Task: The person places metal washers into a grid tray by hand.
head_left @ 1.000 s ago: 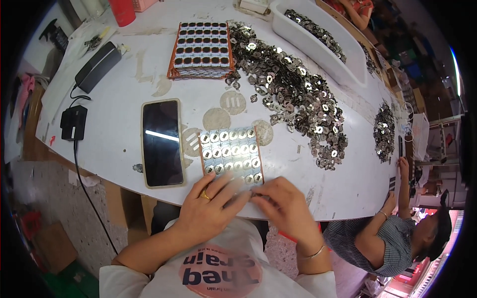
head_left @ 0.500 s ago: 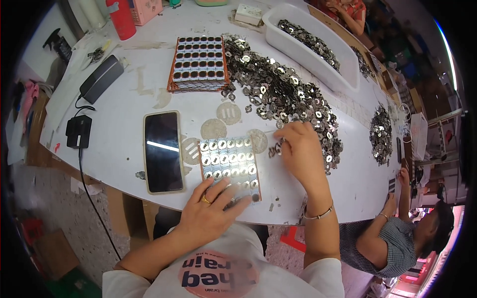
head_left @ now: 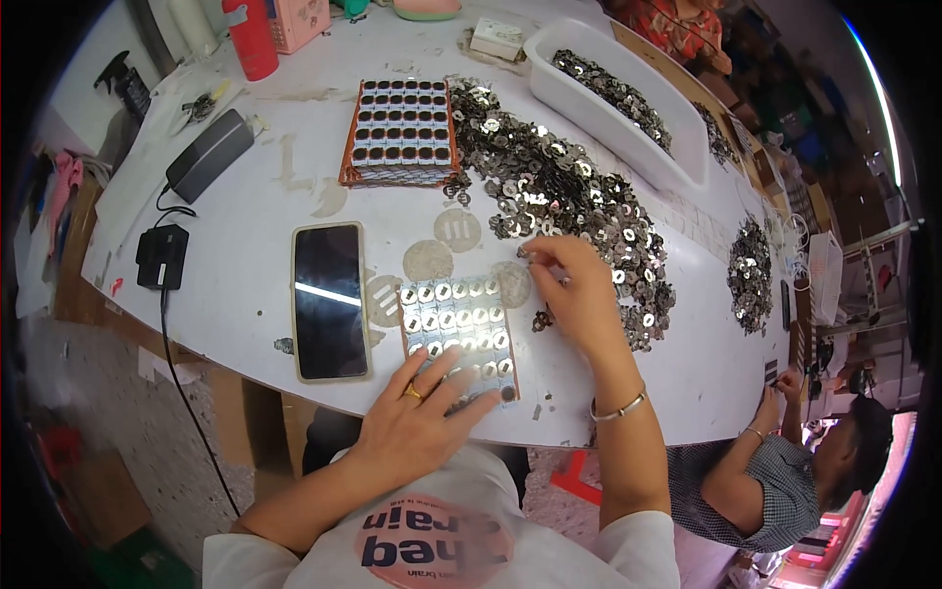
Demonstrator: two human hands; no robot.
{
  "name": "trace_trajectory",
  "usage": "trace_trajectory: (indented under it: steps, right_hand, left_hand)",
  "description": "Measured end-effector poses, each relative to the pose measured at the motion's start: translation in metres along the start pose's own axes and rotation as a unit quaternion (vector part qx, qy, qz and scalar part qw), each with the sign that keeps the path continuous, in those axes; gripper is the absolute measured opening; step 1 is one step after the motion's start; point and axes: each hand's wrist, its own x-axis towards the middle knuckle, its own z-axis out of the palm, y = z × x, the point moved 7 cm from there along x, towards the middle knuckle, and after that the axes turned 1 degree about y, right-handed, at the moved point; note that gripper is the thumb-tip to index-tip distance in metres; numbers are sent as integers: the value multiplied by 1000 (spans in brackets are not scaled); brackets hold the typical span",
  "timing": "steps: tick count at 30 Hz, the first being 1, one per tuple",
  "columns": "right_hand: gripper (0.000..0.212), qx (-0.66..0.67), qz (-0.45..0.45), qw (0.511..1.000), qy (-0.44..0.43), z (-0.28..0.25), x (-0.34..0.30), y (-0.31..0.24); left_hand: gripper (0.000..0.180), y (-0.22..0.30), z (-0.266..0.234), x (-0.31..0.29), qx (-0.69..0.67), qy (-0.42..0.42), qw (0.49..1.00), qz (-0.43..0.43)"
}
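A flat board (head_left: 454,301) with rows of pale square pieces, most topped by a shiny metal plate, lies in front of me. My left hand (head_left: 420,407) rests open on its near part, fingers spread and hiding some of the rows; dark spots show near the right corner. My right hand (head_left: 577,293) is above the table, just right of the board's far edge. Its thumb and forefinger pinch a small metal plate (head_left: 523,252). Behind and beside that hand spreads a big heap of loose metal plates (head_left: 564,187).
Left of the board lies a phone (head_left: 331,304). Farther back stands a stack of filled boards (head_left: 402,133). A white tub (head_left: 687,167) holds more plates, and another pile (head_left: 751,275) lies right. A speaker-like black box (head_left: 209,155) and adapter (head_left: 162,257) sit left. A co-worker (head_left: 765,481) sits right.
My right hand has moved slightly left, from the edge of the heap toward the board, with a plate now between its fingertips. My left hand stays on the board.
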Motion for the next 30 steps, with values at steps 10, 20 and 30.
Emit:
trace_trajectory:
  steps: [10,20,30]
  right_hand:
    - [28,372,229,882,-177,-2,-89,-24]
    - [20,237,190,928,-216,6,-108,-40]
    - [20,144,179,962,-148,-2,-112,-47]
  left_hand:
    - [34,-2,-1,0,-20,10,1000,11]
    - [36,-2,0,-3,-25,15,1000,4]
    - [37,0,-2,-3,-29,20,999,-4]
